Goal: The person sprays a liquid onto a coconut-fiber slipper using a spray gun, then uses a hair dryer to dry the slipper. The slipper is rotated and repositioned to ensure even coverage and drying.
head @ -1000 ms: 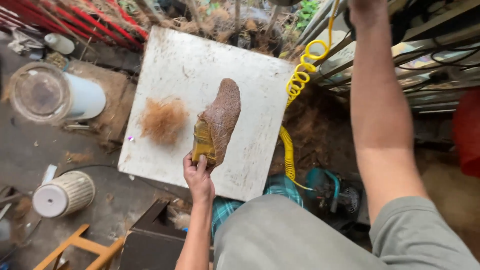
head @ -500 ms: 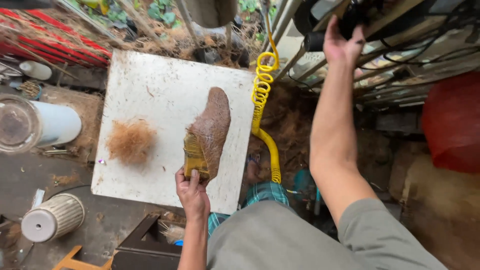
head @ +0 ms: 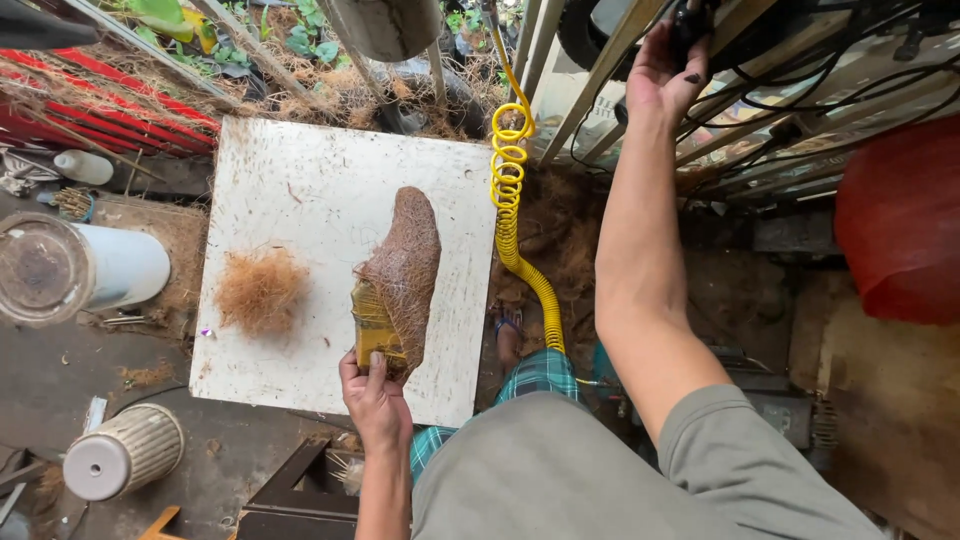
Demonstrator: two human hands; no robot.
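Observation:
A long brown coconut-fibre shape [head: 405, 265] lies on a white board [head: 300, 180], with a yellow block [head: 375, 330] under its near end. My left hand [head: 375, 400] grips that near end at the board's front edge. A loose tuft of the same fibre [head: 262, 290] sits to the left on the board. My right hand [head: 660, 70] is raised to the upper right and closes on a dark object among the metal bars; what it is cannot be made out. A coiled yellow air hose [head: 515, 200] hangs between the board and my right arm.
A white cylinder with a clear lid [head: 70, 270] and a ribbed beige spool [head: 125, 450] stand left of the board. Red netting [head: 100, 100] and dry fibre heap behind it. A red sack [head: 900, 220] is at right. A foot in a sandal [head: 510, 335] rests below the hose.
My right hand has come into view higher up, gripping a dark object at the bars. The view has shifted, so the board sits lower and to the left. My left hand keeps its hold.

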